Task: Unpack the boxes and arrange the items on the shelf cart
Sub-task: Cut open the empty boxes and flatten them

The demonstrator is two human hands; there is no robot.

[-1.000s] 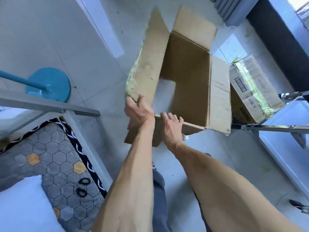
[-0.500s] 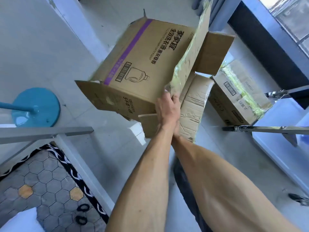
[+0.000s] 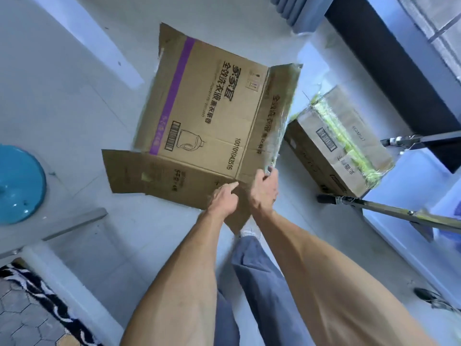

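Note:
An emptied brown cardboard box [image 3: 207, 116] with a purple stripe and printed text lies flattened, held above the pale floor in the middle of the view. My right hand [image 3: 265, 189] grips the lower end of its taped right flap. My left hand [image 3: 222, 199] rests against the box's near corner, fingers loosely bent; whether it grips the cardboard is unclear. A second box [image 3: 341, 143], sealed with greenish tape, stands on the floor to the right.
Metal bars of a frame [image 3: 389, 209] cross at the right, above a white surface. A teal round base [image 3: 17, 183] sits at the left. A grey ledge [image 3: 62, 227] and a patterned rug [image 3: 30, 308] lie at lower left. My leg in blue trousers stands below.
The box was upright and open a second ago; it has been turned over and collapsed flat, printed side up. Both hands moved to its near right corner.

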